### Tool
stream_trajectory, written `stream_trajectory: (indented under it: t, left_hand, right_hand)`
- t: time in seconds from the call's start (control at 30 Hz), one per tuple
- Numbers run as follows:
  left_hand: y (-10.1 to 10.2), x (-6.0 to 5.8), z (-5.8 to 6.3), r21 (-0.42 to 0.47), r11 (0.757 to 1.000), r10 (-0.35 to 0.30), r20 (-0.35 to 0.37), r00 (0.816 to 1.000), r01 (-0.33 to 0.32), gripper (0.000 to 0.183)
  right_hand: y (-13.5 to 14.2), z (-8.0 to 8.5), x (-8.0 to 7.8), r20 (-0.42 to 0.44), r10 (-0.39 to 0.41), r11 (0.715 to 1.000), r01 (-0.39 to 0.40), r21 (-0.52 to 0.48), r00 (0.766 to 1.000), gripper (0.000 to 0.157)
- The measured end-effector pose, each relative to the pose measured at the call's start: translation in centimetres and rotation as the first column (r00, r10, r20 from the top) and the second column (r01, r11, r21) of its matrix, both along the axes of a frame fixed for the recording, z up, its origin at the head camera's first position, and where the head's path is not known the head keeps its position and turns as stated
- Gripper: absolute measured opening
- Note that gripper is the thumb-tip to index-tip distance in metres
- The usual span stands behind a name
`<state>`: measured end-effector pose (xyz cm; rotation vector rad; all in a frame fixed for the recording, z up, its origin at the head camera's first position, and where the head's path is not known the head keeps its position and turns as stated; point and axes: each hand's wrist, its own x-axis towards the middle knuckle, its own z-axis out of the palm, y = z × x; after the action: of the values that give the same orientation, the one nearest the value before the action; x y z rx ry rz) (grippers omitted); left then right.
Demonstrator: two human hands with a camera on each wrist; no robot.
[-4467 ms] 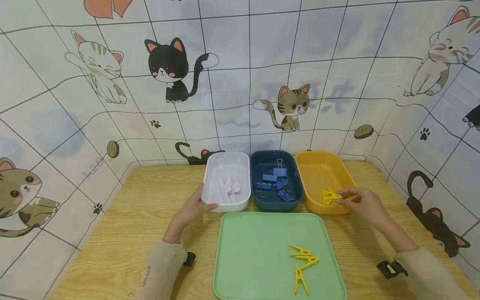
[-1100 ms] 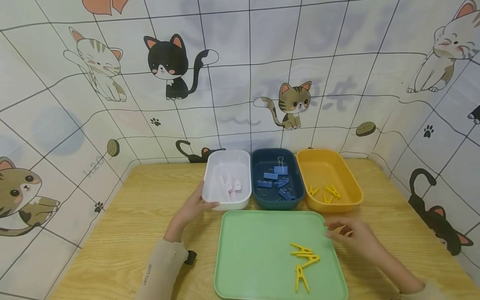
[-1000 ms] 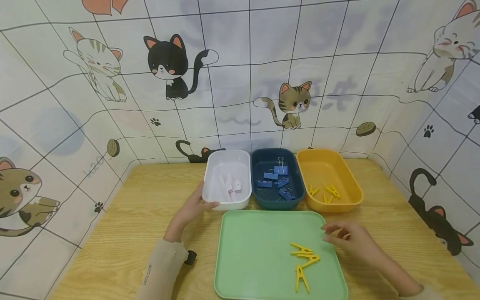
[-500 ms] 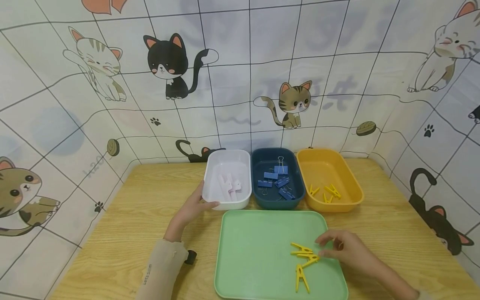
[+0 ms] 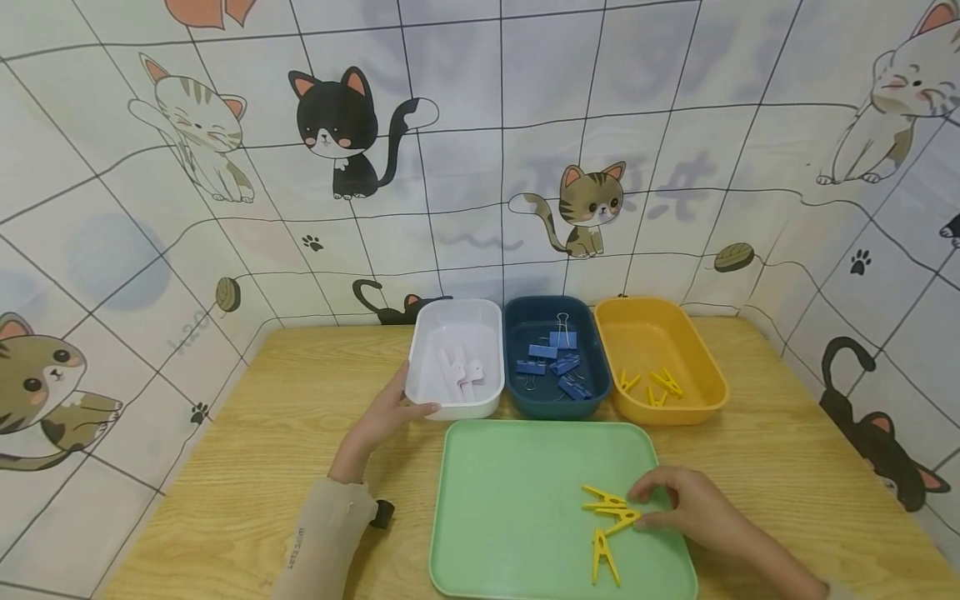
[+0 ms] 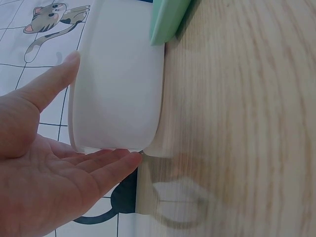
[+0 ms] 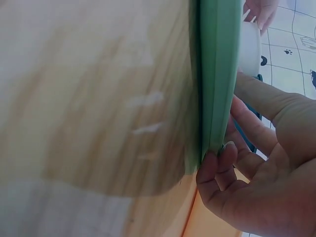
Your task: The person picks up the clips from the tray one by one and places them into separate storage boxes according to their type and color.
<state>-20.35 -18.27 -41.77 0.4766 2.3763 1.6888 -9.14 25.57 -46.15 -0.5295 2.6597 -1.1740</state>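
Observation:
My left hand holds the near left corner of a white bin, thumb along its front and fingers at its left side. In the left wrist view, that hand has thumb and fingertips against the white bin. My right hand is over the right side of a green tray, thumb and forefinger parted at the end of a yellow clothespin. Two more yellow clothespins lie beside it, one farther back and one nearer. In the right wrist view, the tray's edge hides the fingertips' work.
A dark blue bin with several blue binder clips stands right of the white bin, which holds pale pink clips. Beyond it, a yellow bin contains yellow clothespins. A cat-patterned wall covering rises behind the wooden table.
My right hand has left the yellow bin, where it let go of a yellow clothespin, and moved nearer and leftward to the clothespins on the tray. My left hand has stayed at the white bin.

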Motion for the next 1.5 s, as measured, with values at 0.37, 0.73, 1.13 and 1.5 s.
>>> stream_trajectory:
  t: [0.37,0.73,1.13,1.5]
  left_hand:
    - [0.1,0.0,-0.1,-0.004,1.000,0.002,0.000,1.000,-0.002,0.091]
    - [0.1,0.0,-0.2,-0.006,1.000,0.004,0.000,1.000,-0.004,0.090]
    - [0.1,0.0,-0.1,0.002,1.000,-0.001,-0.006,1.000,0.001,0.090]
    - [0.1,0.0,0.1,-0.003,1.000,0.005,0.011,1.000,-0.005,0.091]
  right_hand:
    - [0.0,0.0,-0.1,-0.034,0.026,0.999,-0.025,0.022,0.999,0.014]
    - [0.4,0.8,-0.2,-0.003,0.010,1.000,-0.010,0.019,1.000,0.014]
    - [0.6,1.6,-0.4,0.005,-0.057,0.998,0.057,0.028,0.998,0.009]
    - [0.7,1.9,-0.7,-0.006,-0.134,0.990,0.134,0.043,0.991,0.010]
